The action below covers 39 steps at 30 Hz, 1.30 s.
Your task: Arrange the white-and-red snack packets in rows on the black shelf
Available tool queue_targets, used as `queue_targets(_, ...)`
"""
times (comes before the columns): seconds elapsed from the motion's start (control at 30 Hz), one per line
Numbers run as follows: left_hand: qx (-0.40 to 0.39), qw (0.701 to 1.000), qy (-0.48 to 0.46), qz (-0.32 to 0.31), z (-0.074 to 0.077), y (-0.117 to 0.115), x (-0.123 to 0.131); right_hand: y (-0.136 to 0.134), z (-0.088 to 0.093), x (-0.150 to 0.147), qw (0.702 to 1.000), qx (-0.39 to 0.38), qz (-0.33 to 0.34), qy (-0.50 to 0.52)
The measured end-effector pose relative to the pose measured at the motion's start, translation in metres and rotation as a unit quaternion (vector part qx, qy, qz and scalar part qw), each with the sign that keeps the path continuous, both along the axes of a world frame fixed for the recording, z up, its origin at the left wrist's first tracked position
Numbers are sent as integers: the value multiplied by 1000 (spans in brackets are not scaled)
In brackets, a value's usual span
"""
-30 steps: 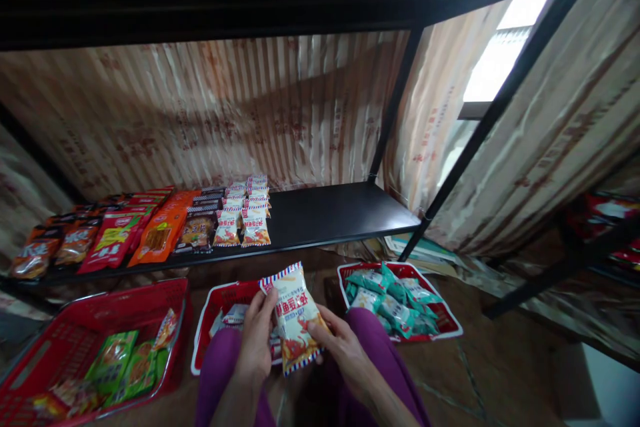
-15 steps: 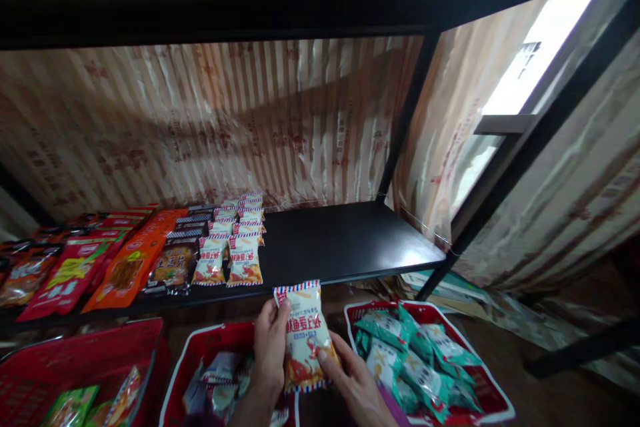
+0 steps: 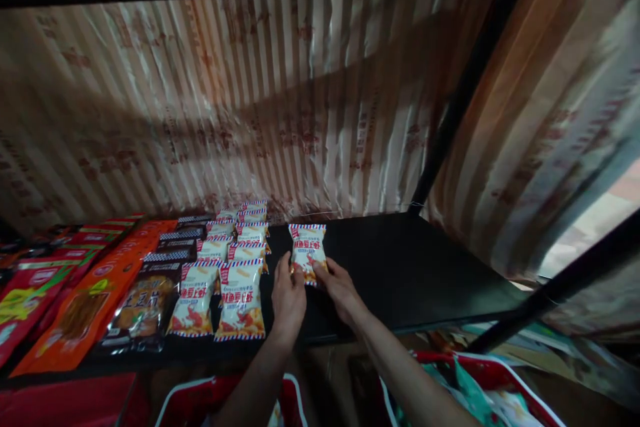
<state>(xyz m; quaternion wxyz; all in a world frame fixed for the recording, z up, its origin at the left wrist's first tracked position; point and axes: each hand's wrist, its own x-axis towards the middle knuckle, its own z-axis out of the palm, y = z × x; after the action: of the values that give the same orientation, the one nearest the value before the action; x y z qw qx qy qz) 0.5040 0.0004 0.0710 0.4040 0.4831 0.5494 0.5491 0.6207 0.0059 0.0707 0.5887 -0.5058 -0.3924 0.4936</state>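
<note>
Both of my hands grip one white snack bag (image 3: 308, 247) with red lettering and striped red-and-blue ends, held over the black shelf (image 3: 395, 273). My left hand (image 3: 289, 297) closes on its lower left side. At the lower right corner, my right hand (image 3: 341, 290) pinches the bag with thumb and fingers. Just left of my left hand stand two rows of matching bags, with one front bag (image 3: 242, 300) nearest. Whether the held bag's base touches the shelf I cannot tell.
Left along the shelf lie brown chip packs (image 3: 145, 300), orange packs (image 3: 75, 320) and red packs (image 3: 30, 293). Below the shelf are red baskets, one with green bags (image 3: 470, 387). A black post (image 3: 463, 100) rises at the shelf's back right corner; striped sheeting (image 3: 300, 100) hangs behind.
My hands have carried the bag forward and up, from in front of the shelf's edge to above the shelf. The camera view has moved closer to the shelf.
</note>
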Motion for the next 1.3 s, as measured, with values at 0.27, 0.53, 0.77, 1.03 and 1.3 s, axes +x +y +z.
queue_targets(0.27, 46, 984, 136, 108, -17, 80, 17, 106, -18, -17, 999, 9, -24, -38)
queue_targets(0.53, 31, 974, 182, 134, -33, 119, 25, 165, -39, -23, 988, 11, -54, -142)
queue_targets(0.77, 32, 969, 191, 150, -46, 126, 31, 178, -42, -23, 967, 6, -43, -252)
queue_targets(1.03, 39, 964, 209, 158, -54, 131, 27, 174, -29, -23, 928, -24, -48, -370)
queue_targets(1.3, 60, 963, 220, 143, -57, 123, 31, 161, -22, -22, 913, -3, -60, -404)
